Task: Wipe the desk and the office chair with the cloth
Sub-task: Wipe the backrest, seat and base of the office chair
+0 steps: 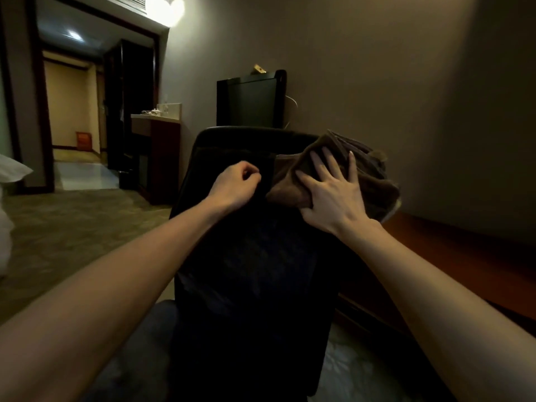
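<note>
The black office chair (249, 256) stands right in front of me, its backrest facing me. A brown cloth (368, 175) is bunched on the upper right of the backrest. My right hand (330, 192) lies on the cloth with fingers spread, while its thumb pinches a fold at the cloth's lower edge. My left hand (236, 184) rests on the upper middle of the backrest, just left of the cloth, its fingers curled with nothing visible in them. The reddish wooden desk (452, 250) runs along the wall to the right of the chair.
A dark TV screen (249, 103) stands behind the chair against the wall. A wooden cabinet (158, 146) with small items on top sits to the left of it. A doorway (72, 111) opens into a lit hallway at far left. Patterned carpet (72, 227) covers the floor.
</note>
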Motion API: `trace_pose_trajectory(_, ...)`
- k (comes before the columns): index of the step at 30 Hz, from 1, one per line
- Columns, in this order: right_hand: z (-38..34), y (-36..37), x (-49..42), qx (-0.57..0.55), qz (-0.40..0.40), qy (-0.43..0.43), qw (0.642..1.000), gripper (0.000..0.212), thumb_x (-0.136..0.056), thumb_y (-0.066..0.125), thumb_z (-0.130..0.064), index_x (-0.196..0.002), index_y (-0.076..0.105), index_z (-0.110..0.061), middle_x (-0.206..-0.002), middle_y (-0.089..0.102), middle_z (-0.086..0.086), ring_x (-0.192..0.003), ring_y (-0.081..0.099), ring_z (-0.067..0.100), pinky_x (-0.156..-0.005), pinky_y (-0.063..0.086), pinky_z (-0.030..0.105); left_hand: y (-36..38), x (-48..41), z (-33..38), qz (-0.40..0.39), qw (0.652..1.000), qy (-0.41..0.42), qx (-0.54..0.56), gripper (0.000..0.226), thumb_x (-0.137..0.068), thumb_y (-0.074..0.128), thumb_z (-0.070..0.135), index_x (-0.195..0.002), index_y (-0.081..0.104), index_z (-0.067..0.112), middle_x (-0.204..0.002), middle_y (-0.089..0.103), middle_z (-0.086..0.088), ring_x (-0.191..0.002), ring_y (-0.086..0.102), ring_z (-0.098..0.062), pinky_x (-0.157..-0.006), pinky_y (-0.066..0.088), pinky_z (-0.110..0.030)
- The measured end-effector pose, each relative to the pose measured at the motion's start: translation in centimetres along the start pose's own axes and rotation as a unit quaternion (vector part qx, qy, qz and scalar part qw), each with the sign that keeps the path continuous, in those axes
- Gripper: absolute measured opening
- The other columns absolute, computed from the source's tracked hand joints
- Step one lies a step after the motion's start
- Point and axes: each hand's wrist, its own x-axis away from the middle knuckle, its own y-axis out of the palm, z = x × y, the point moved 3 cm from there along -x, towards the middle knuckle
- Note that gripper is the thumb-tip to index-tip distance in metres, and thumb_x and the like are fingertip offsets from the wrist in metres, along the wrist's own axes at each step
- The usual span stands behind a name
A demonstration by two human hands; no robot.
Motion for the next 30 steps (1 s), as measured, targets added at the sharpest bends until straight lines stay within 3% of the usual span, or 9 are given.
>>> trace_pose_trajectory(3,0.9,0.6,-1.7,0.051,0.032,-0.021,0.998,0.087,-0.071,0.049,-0.061,-0.153,0.035,-0.035,-0.166,0.018,0.013,-0.155,0.004,0.034,-0.118,0.0,0.069,0.9,-5.0,1.4,0.029,0.995,0.041,-0.082,0.038,-0.101,0.053,0.035,-0.136,0.06,0.023,-0.139,0.06,-0.011,-0.13,0.053,-0.03,-0.111,0.042,-0.042)
trace_pose_trajectory(7,1.0,2.8,-3.3,0.043,-0.013,-0.019,0.999,0.09,-0.074,0.037,-0.064,-0.158,0.018,-0.04,-0.169,0.008,0.01,-0.156,-0.001,0.032,-0.119,-0.003,0.067,4.0,-9.6,2.9,0.038,0.99,0.099,-0.092,0.05,-0.103,0.046,0.038,-0.149,0.048,0.019,-0.162,0.034,-0.011,-0.152,0.026,-0.028,-0.124,0.022,-0.04)
trace_pose_trajectory(11,-1.4,5.7,-2.3,0.022,0.02,-0.026,0.999,0.08,-0.074,0.04,-0.056,-0.153,0.036,-0.039,-0.166,0.022,0.008,-0.155,0.01,0.03,-0.121,0.003,0.063,5.9,-13.1,4.0,0.01,0.976,0.159,-0.146,0.059,-0.106,0.037,0.048,-0.16,0.029,0.024,-0.171,0.009,-0.008,-0.158,0.001,-0.021,-0.125,0.0,-0.044)
trace_pose_trajectory(14,-2.9,7.8,-1.3,-0.014,0.064,-0.052,0.997,0.08,-0.07,0.048,-0.053,-0.149,0.044,-0.036,-0.163,0.031,0.006,-0.154,0.016,0.029,-0.121,0.008,0.062,5.1,-16.3,3.5,-0.042,0.964,0.127,-0.231,0.063,-0.104,0.027,0.059,-0.16,0.025,0.031,-0.17,0.013,-0.006,-0.158,0.002,-0.02,-0.122,-0.012,-0.056)
trace_pose_trajectory(19,-6.1,11.1,0.3,-0.045,0.091,-0.105,0.989,0.078,-0.07,0.059,-0.048,-0.146,0.051,-0.029,-0.162,0.034,0.005,-0.154,0.018,0.029,-0.121,0.01,0.064,2.4,-19.0,1.0,-0.026,0.949,0.124,-0.288,0.064,-0.098,0.031,0.067,-0.148,0.044,0.031,-0.153,0.043,-0.011,-0.147,0.032,-0.029,-0.123,0.002,-0.063)
trace_pose_trajectory(23,-6.5,10.8,-0.2,-0.041,0.124,-0.143,0.981,0.069,-0.072,0.061,-0.038,-0.14,0.058,-0.025,-0.157,0.044,0.004,-0.151,0.029,0.027,-0.119,0.019,0.064,1.6,-19.3,-0.7,-0.011,0.937,0.133,-0.323,0.072,-0.097,0.032,0.07,-0.156,0.033,0.028,-0.159,0.034,-0.013,-0.152,0.022,-0.031,-0.123,-0.002,-0.06)
trace_pose_trajectory(27,-5.9,7.9,-3.6,-0.147,0.269,-0.042,0.951,0.062,-0.082,0.059,-0.027,-0.144,0.055,-0.024,-0.158,0.042,0.001,-0.151,0.029,0.025,-0.119,0.017,0.065,0.4,-19.5,-1.3,-0.017,0.936,0.124,-0.329,0.073,-0.097,0.036,0.068,-0.157,0.03,0.028,-0.161,0.031,-0.012,-0.153,0.02,-0.03,-0.123,-0.001,-0.06)
trace_pose_trajectory(28,-5.9,7.4,-4.8,-0.154,0.284,-0.006,0.946,0.064,-0.082,0.057,-0.028,-0.146,0.051,-0.025,-0.159,0.04,0.001,-0.153,0.025,0.025,-0.119,0.013,0.067,0.0,-19.6,-1.3,-0.021,0.934,0.124,-0.334,0.072,-0.097,0.037,0.067,-0.157,0.03,0.028,-0.161,0.032,-0.012,-0.152,0.021,-0.03,-0.123,0.001,-0.06)
trace_pose_trajectory(30,-6.3,7.3,-6.9,-0.144,0.235,0.053,0.96,0.068,-0.083,0.05,-0.036,-0.15,0.043,-0.03,-0.162,0.035,0.001,-0.154,0.018,0.031,-0.118,0.008,0.07,-0.2,-19.7,-1.1,-0.028,0.929,0.129,-0.346,0.07,-0.098,0.038,0.065,-0.157,0.031,0.029,-0.16,0.034,-0.011,-0.151,0.023,-0.03,-0.123,0.006,-0.06)
